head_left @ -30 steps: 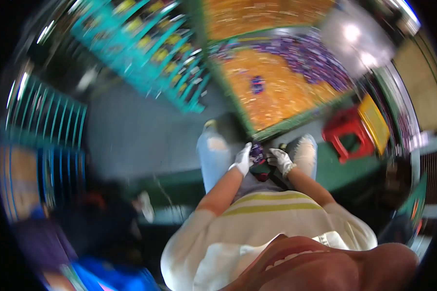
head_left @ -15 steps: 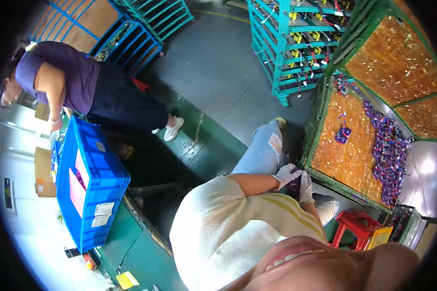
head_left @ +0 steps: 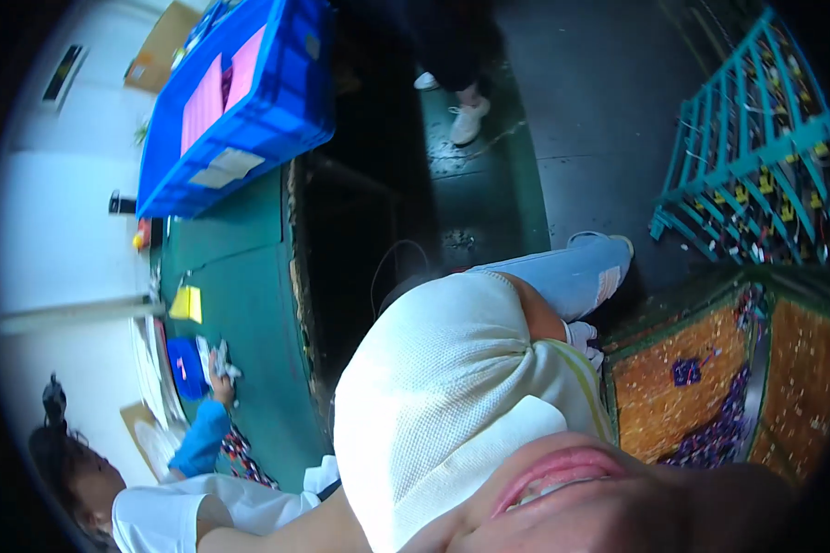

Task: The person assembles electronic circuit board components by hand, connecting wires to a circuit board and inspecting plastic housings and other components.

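Purple bundle [head_left: 686, 371], one, on orange board [head_left: 646, 396], one gloved left hand [head_left: 582, 335]

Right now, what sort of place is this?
Probably a factory assembly or sorting area: a teal rack loaded with cabled parts, an orange-brown board bearing many small purple pieces, and a big blue crate by a green worktop.

1 head-worn fisheye looks down from close above the shirt [head_left: 433, 359]
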`<state>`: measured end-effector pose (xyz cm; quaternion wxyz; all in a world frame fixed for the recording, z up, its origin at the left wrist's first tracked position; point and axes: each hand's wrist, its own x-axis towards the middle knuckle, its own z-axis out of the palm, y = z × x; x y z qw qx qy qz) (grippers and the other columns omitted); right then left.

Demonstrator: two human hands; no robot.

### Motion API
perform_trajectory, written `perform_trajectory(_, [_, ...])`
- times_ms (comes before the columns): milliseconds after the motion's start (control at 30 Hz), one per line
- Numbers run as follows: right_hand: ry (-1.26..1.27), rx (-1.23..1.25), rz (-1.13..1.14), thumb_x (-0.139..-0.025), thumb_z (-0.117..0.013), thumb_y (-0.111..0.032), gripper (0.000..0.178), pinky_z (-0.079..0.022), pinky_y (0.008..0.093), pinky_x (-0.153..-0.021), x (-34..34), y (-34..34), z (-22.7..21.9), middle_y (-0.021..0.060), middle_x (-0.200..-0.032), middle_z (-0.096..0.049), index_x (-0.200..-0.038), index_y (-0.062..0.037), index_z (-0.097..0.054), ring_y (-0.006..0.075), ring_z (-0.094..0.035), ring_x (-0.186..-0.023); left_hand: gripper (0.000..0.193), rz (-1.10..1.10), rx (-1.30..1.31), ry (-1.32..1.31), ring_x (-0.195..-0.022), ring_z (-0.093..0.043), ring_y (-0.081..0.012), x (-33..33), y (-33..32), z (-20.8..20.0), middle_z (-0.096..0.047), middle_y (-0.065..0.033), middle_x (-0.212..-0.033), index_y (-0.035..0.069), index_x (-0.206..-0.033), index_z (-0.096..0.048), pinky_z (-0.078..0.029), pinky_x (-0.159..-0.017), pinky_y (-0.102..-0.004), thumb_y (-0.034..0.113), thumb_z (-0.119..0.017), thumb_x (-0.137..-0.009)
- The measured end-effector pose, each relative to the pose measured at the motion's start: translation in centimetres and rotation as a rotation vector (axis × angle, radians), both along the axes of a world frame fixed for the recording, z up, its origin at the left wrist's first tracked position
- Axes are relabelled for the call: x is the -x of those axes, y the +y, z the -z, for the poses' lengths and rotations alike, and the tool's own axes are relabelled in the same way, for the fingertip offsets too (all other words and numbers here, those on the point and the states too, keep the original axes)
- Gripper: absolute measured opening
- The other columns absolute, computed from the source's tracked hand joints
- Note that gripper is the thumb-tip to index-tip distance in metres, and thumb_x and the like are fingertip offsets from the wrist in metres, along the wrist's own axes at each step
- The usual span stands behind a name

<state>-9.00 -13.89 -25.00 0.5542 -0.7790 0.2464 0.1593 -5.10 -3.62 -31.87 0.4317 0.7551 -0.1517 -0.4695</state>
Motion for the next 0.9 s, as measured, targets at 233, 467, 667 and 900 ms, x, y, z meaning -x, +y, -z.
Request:
perform_trajectory(233, [0.073, -0.073, -0.253, -0.092, -0.040, -0.039, 0.042, -0.043, 0.0295, -0.078, -4.1, 1.2, 0.2, 0.0118, -0.094, -0.057, -0.103, -0.0014, -0.054, 0.0193, -0.054, -0.086, 0.026, -0.301, 0.137, 0.255, -0.106, -0.047, -0.0277, -2.1, 1.3, -2.3, -0.054, -0.0113, -0.112, 0.009, -0.115, -0.048, -0.042, -0.088, -0.0405, 0.012, -0.039, -0.091])
perform_trajectory(467, [0.165, -0.164, -0.463, -0.092, -0.040, -0.039, 0.041, -0.043, 0.0295, -0.077, -6.6, 1.5, 1.1, 0.0115, -0.093, -0.057, -0.102, -0.0016, -0.054, 0.0191, -0.054, -0.085, 0.027, -0.585, 0.278, 0.500, -0.107, -0.047, -0.0288, -3.1, 1.1, -2.3, -0.053, -0.0132, -0.113, 0.007, -0.115, -0.047, -0.043, -0.087, -0.0407, 0.014, -0.042, -0.089])
perform_trajectory(667, [0.221, -0.286, -0.702, -0.092, -0.040, -0.039, 0.041, -0.043, 0.0295, -0.076, -8.0, 4.2, 1.9, 0.0113, -0.092, -0.057, -0.102, -0.0018, -0.055, 0.0190, -0.054, -0.084, 0.029, -0.907, 0.393, 0.640, -0.108, -0.047, -0.0297, -2.9, 3.4, -1.8, -0.052, -0.0149, -0.114, 0.005, -0.115, -0.046, -0.043, -0.086, -0.0410, 0.015, -0.045, -0.088])
perform_trajectory(900, [0.255, -0.375, -0.910, -0.092, -0.040, -0.039, 0.040, -0.043, 0.0295, -0.076, -8.9, 5.6, 1.9, 0.0110, -0.091, -0.057, -0.101, -0.0020, -0.055, 0.0188, -0.054, -0.083, 0.032, -1.201, 0.594, 0.754, -0.109, -0.047, -0.0308, -3.3, 3.5, -0.8, -0.051, -0.0168, -0.115, 0.003, -0.115, -0.045, -0.044, -0.085, -0.0412, 0.017, -0.048, -0.086])
